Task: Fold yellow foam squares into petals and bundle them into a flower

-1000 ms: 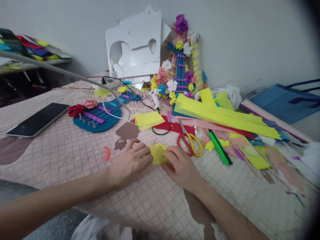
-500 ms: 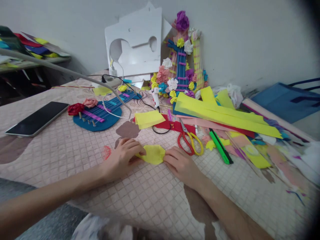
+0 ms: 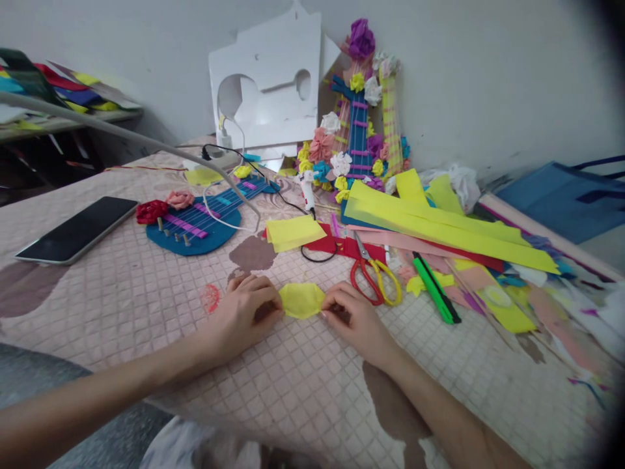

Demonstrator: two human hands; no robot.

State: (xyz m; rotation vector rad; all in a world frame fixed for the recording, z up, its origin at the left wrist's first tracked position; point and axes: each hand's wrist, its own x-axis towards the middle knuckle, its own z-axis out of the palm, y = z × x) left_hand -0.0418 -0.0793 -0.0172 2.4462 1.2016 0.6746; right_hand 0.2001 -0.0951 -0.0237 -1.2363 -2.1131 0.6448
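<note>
Now fingers farther apart, yellow paper (pinched)

We see 2 slender forearms, uncovered as far as the view goes, a left hand and a right hand, both bare, pale creased cloth at the lower edge, perhaps worn.

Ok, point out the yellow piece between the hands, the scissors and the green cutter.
Yellow piece (image 3: 301, 301), head view: middle of its upper surface.
Scissors (image 3: 370, 261), head view: where blades and handles meet.
Green cutter (image 3: 434, 286), head view: middle of its body.
</note>
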